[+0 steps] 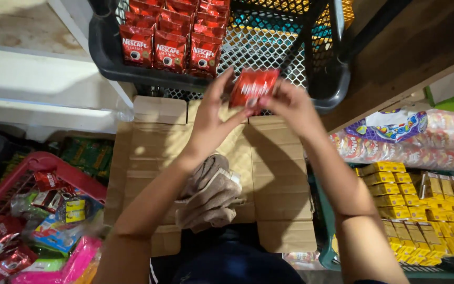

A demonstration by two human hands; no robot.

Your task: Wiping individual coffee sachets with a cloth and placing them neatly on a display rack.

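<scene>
Both my hands hold one small red coffee sachet (252, 87) up in front of a black mesh basket (222, 79). My left hand (212, 120) grips its left edge, and my right hand (288, 105) pinches its right edge. Inside the basket, at its left end, rows of matching red sachets (172, 31) stand upright. Below my hands lies a stack of flattened cardboard boxes (269, 179) with a folded beige cloth (210, 197) on top.
A red basket (43, 163) at the lower left holds mixed sachets and pink packets. At the right, a green crate (447, 265) is filled with several small yellow boxes. Bagged snacks (411, 139) lie above it under a wooden shelf (411, 47).
</scene>
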